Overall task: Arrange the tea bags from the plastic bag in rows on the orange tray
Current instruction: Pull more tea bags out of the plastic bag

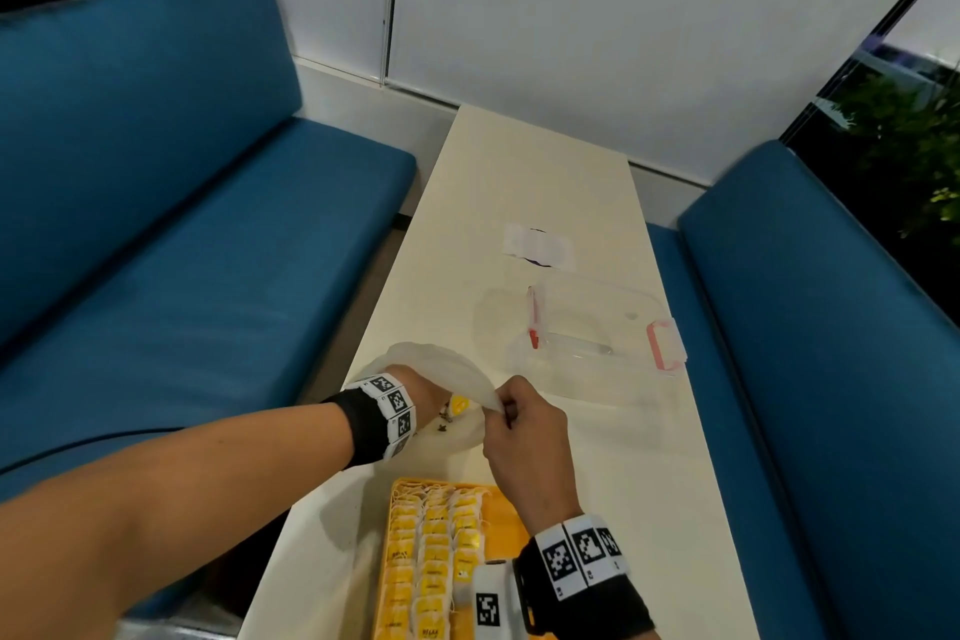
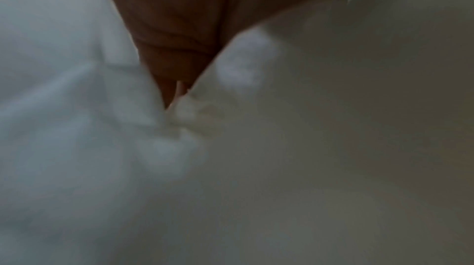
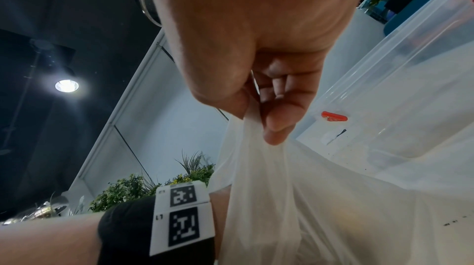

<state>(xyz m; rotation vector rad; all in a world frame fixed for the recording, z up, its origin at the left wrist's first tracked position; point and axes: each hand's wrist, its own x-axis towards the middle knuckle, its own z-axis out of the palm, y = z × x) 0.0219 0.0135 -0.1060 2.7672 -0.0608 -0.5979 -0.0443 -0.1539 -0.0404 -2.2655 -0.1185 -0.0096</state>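
A thin white plastic bag (image 1: 441, 369) lies on the table beyond the orange tray (image 1: 506, 504). My right hand (image 1: 506, 411) pinches the bag's rim between thumb and forefinger and lifts it; the right wrist view shows that pinch (image 3: 256, 125) on the gathered plastic (image 3: 282, 198). My left hand (image 2: 174, 95) is thrust into the bag's mouth past the wrist, so the plastic hides its fingers and any hold. One yellow tea bag (image 1: 459, 404) shows at the bag's opening. Several yellow tea bags (image 1: 434, 551) lie in three rows on the tray's left part.
A clear plastic container (image 1: 597, 327) with pink latches lies just beyond the bag, and a white label (image 1: 537, 247) is stuck farther up the cream table (image 1: 545, 161). Dark crumbs (image 1: 441, 428) lie by the bag. Blue benches (image 1: 182, 224) flank the table.
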